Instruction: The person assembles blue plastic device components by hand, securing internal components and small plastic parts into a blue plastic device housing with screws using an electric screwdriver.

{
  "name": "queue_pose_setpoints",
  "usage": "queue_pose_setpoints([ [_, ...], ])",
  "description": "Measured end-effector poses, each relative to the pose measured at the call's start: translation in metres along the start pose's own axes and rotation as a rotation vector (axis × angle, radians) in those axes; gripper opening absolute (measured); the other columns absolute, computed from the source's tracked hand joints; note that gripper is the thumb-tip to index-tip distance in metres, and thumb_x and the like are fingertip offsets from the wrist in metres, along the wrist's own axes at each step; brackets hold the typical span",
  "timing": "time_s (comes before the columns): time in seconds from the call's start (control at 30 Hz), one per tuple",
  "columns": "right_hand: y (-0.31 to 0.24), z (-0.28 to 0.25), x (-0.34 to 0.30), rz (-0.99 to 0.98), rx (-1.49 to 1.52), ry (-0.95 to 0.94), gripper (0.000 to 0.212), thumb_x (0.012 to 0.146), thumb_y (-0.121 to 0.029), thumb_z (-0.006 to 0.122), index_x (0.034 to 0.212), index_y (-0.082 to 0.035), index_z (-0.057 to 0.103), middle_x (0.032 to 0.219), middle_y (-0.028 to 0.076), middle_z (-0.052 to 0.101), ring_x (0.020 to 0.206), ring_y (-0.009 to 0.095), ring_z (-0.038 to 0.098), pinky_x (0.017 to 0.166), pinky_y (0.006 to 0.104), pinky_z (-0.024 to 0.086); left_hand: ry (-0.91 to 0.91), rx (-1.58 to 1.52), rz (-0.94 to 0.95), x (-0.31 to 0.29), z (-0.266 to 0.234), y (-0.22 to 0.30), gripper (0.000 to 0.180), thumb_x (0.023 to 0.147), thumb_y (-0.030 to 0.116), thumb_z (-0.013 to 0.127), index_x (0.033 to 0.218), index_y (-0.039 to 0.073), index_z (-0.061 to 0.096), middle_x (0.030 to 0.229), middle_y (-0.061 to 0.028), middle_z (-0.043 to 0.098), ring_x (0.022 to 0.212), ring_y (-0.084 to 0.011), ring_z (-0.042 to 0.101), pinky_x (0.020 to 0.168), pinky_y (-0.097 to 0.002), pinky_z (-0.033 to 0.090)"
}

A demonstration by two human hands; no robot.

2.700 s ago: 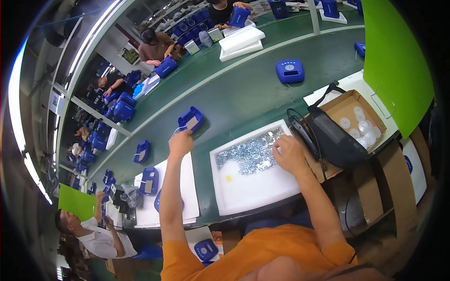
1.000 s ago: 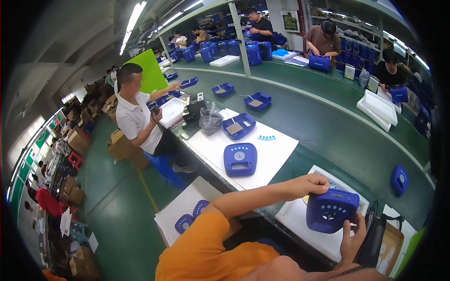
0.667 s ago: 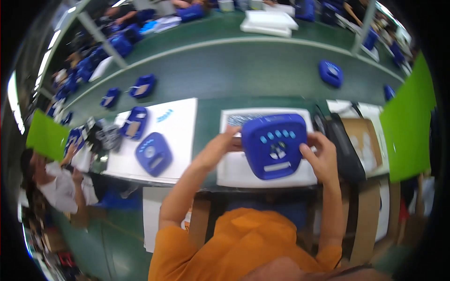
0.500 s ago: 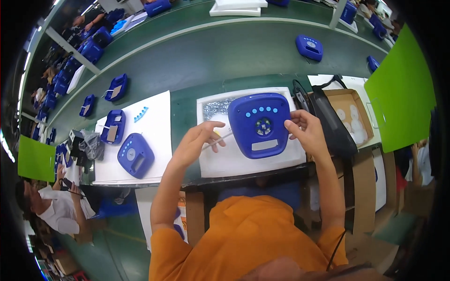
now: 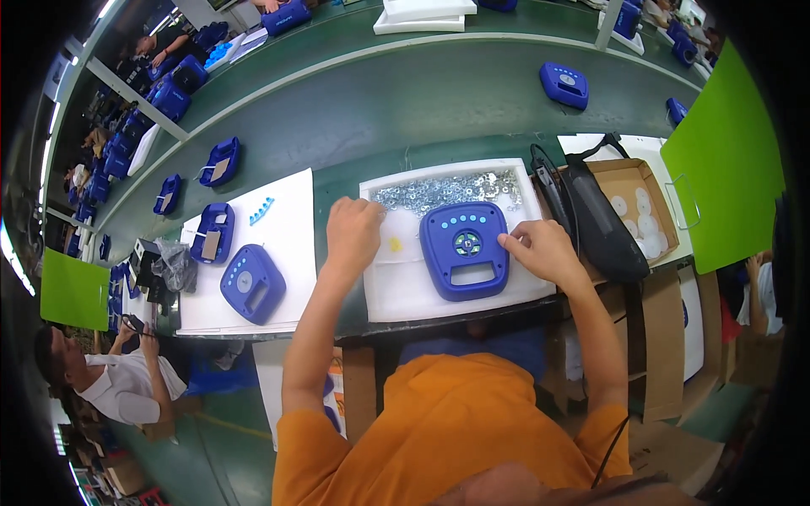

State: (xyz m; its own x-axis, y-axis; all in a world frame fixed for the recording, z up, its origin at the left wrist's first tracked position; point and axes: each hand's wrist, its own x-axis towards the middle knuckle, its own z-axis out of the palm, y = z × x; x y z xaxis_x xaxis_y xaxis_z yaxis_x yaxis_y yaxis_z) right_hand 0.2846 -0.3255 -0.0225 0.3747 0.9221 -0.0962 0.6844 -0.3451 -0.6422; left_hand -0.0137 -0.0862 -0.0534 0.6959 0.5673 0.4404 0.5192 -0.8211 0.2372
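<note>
A blue plastic housing [image 5: 466, 285] with a row of light-blue buttons, a round opening and a rectangular slot lies face up on a white foam tray [image 5: 392, 299]. My right hand [image 5: 544, 251] is at its right edge, thumb on the rim and fingers curled. At the tray's left edge is my left hand [image 5: 354, 232], its fingers closed; what they hold, if anything, is hidden. Many small metal washers [image 5: 439, 191] fill the tray's far part, beside a small yellow piece [image 5: 395, 244].
Left, a white board [image 5: 291, 219] carries another blue housing [image 5: 253, 285], a blue shell [image 5: 213, 232] and a light-blue button strip [image 5: 261, 211]. Right are a black pouch [image 5: 603, 223] and a cardboard box [image 5: 620, 181] of white discs. Beyond runs a green conveyor [image 5: 380, 101] with blue housings.
The blue housing has come down from a raised position onto the tray. My left hand has moved up and left away from it, its fingers now closed. The washers are more exposed.
</note>
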Motion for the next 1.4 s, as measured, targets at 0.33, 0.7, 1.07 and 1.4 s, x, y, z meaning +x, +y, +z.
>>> queue_pose_setpoints([
  [0.33, 0.034, -0.01, -0.023, -0.093, 0.097, 0.323, 0.028, 0.102, -0.036, 0.082, 0.104, -0.008, 0.087, 0.083, 0.015, 0.082, 0.079, 0.034, 0.082, 0.075, 0.0453, 0.063, 0.004, 0.228, 0.178, 0.011, 0.024, -0.012, 0.006, 0.09, 0.015, 0.081, 0.091, 0.01, 0.082, 0.102, -0.0101, 0.073, 0.111, -0.0304, 0.071, 0.129, -0.0602, 0.041],
  [0.7, 0.117, -0.085, 0.01, 0.03, -0.028, 0.622, 0.029, 0.108, -0.027, 0.075, 0.108, 0.0, 0.084, 0.088, 0.014, 0.083, 0.08, 0.023, 0.082, 0.077, 0.0387, 0.064, -0.002, 0.377, 0.292, 0.014, 0.03, -0.01, 0.005, 0.09, 0.006, 0.069, 0.087, 0.006, 0.073, 0.094, -0.0111, 0.068, 0.103, -0.0315, 0.07, 0.133, -0.0648, 0.038],
  [1.07, 0.22, -0.138, 0.015, 0.3, -0.5, 0.242, 0.047, 0.091, -0.011, 0.085, 0.137, -0.005, 0.08, 0.129, 0.023, 0.081, 0.125, 0.042, 0.075, 0.111, 0.0506, 0.058, 0.091, 0.0, 0.134, 0.019, 0.002, 0.012, 0.007, 0.098, 0.007, 0.078, 0.102, 0.006, 0.072, 0.105, -0.0106, 0.072, 0.107, -0.0337, 0.071, 0.126, -0.0574, 0.045],
  [1.4, 0.154, -0.128, -0.003, 0.091, -0.313, 0.559, 0.021, 0.1, -0.017, 0.083, 0.111, 0.001, 0.082, 0.097, 0.018, 0.079, 0.088, 0.028, 0.078, 0.078, 0.0407, 0.061, 0.08, -0.382, 0.049, -0.004, -0.026, 0.032, 0.006, 0.101, 0.005, 0.077, 0.105, 0.004, 0.072, 0.119, -0.0127, 0.081, 0.116, -0.0368, 0.075, 0.121, -0.0552, 0.052],
])
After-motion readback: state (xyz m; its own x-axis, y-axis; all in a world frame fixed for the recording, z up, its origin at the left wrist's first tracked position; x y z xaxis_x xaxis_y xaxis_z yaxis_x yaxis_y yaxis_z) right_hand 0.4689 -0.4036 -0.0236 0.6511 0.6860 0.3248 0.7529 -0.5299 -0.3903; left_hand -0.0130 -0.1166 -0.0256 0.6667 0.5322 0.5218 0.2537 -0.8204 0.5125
